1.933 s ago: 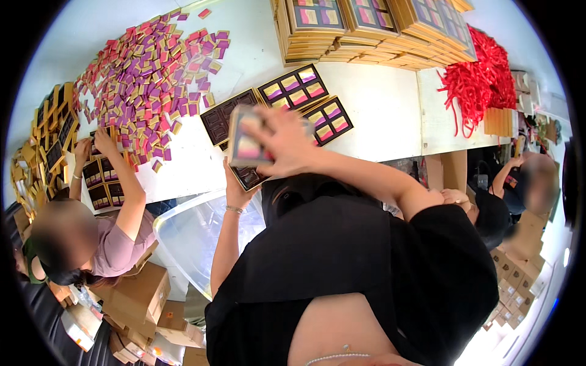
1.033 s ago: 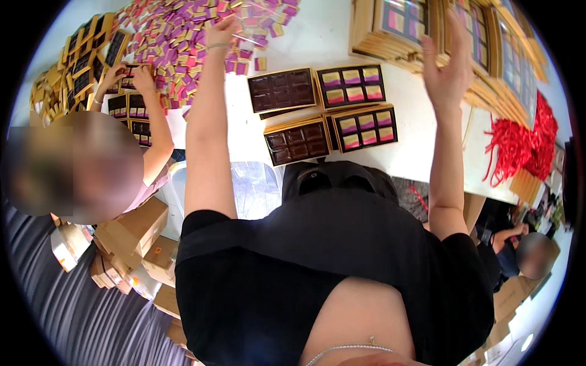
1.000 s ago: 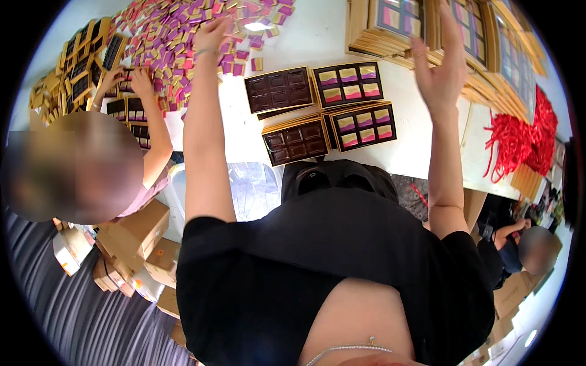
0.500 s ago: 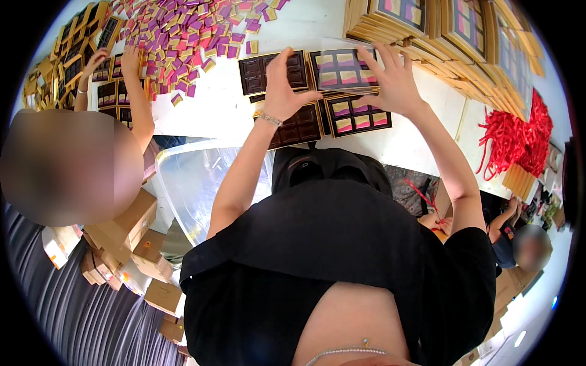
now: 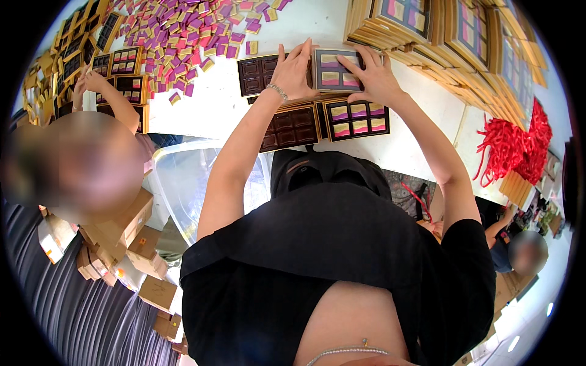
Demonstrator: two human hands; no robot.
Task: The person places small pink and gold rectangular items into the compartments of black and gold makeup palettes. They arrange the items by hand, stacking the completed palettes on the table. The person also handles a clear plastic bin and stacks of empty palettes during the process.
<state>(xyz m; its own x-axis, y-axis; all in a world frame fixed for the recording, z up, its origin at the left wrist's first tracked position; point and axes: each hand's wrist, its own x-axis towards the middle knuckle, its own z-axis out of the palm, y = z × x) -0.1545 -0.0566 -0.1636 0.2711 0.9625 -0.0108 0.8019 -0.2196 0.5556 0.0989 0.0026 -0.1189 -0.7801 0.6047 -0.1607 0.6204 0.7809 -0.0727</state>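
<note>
My left hand (image 5: 295, 74) is at the left side of a clear lid (image 5: 324, 55), fingers reaching to its far edge and thumb at the near left corner. On the other side my right hand (image 5: 379, 79) spans the same lid, thumb low and fingers over the far right part. Gold and purple-pink wrapped squares (image 5: 330, 78) show through it from the box below. Just nearer sits an uncovered box of wrapped squares (image 5: 358, 119). Two dark trays of empty square compartments, one farther (image 5: 253, 76) and one nearer (image 5: 289, 127), lie to the left.
A spread of purple, pink and gold squares (image 5: 189, 39) covers the far left table. Lidded boxes (image 5: 415, 64) stand stacked at far right, near red ribbons (image 5: 519, 146). Another person's hands (image 5: 91, 82) work among boxes at left. A clear plastic bin (image 5: 189, 177) stands below the table edge.
The clear lid, tilted above the box before, now lies flat over it. My right hand has moved slightly left and down. The person at left has brought their hands together.
</note>
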